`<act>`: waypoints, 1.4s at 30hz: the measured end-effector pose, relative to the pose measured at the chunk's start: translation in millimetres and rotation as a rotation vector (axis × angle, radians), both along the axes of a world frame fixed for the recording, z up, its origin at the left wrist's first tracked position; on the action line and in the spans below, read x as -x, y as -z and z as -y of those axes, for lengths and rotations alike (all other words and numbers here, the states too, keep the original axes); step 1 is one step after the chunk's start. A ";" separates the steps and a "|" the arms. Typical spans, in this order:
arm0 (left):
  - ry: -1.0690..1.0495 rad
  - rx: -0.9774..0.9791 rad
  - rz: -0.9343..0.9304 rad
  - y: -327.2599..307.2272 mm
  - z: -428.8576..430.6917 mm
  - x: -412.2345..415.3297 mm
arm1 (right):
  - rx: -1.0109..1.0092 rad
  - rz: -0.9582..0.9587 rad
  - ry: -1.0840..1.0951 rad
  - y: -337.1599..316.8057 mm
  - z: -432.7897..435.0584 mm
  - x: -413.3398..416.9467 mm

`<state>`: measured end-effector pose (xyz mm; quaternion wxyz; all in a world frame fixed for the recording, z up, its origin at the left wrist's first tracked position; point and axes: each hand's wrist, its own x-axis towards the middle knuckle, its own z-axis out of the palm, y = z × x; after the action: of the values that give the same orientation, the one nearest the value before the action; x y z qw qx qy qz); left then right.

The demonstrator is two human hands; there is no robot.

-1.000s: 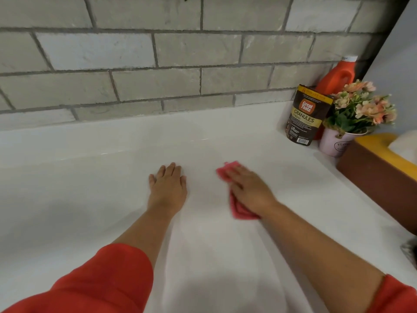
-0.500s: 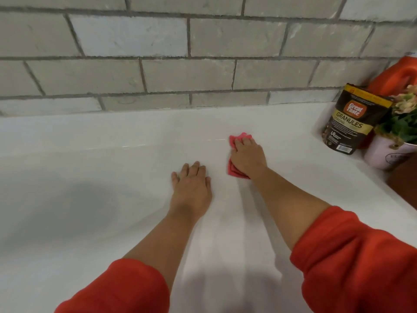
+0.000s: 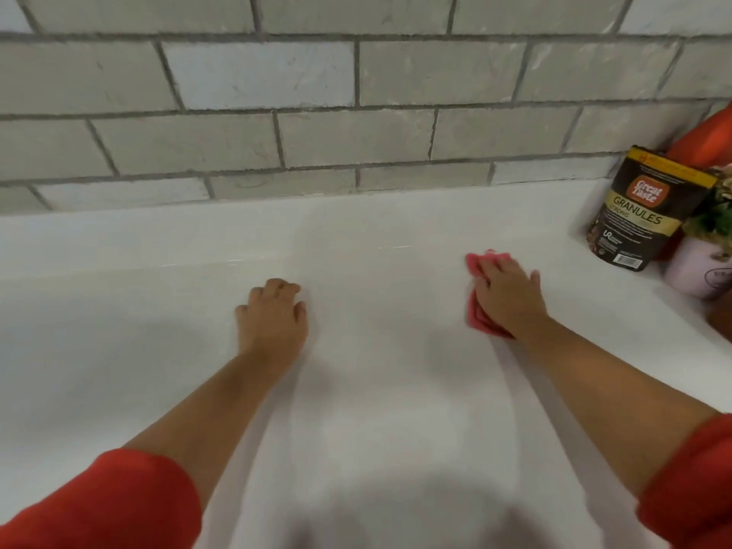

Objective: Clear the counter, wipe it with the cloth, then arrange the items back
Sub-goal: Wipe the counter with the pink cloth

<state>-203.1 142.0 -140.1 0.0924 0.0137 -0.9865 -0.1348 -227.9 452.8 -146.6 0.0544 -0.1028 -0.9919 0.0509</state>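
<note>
Left hand [image 3: 273,318] rests on worktop [image 3: 376,390]; right hand [image 3: 509,299] at its 3 o'clock, atop the cloth [image 3: 474,315]. Pouch [image 3: 641,210] at 2 o'clock by the wall [image 3: 356,112]; pot [image 3: 693,273] just at pouch's 4 o'clock, bottle [image 3: 701,144] behind pouch.

The person wears a top of plain, bright orange-red fabric with loose sleeves. The left sleeve [image 3: 107,505] fills the lower left corner of the frame as a rounded, softly bunched mass, and its cuff edge curves across the forearm. The right sleeve [image 3: 693,485] shows at the lower right edge in the same plain cloth, with a faint fold near its cuff. From each cuff an uncovered forearm runs toward the middle of the frame, ending in the left hand [image 3: 273,318] left of centre and the right hand [image 3: 509,299] right of centre. The sleeve edges look slightly blurred.
</note>
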 end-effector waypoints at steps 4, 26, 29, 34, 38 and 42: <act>-0.027 0.019 0.031 7.5 16.5 -1.4 | 0.035 0.049 0.247 -2.9 43.2 33.4; -0.007 0.019 -0.006 12.4 17.0 0.3 | 0.049 -0.007 0.040 1.6 34.4 46.9; -0.008 0.021 -0.008 14.4 15.5 2.3 | 0.016 0.011 0.170 -1.2 57.0 52.8; -0.009 0.009 -0.036 17.5 15.9 3.4 | -0.003 -0.062 -0.226 5.0 149.7 47.9; -0.003 -0.013 -0.045 16.9 17.6 3.1 | 0.117 -0.026 -0.510 0.3 183.4 26.9; -0.007 -0.026 -0.044 15.3 16.4 2.1 | 0.166 -0.025 -0.486 -5.1 138.3 27.1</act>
<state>-205.3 125.6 -155.4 0.1142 0.0152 -0.9823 -0.1476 -255.0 314.5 -141.5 0.0442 0.1353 -0.9792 0.1448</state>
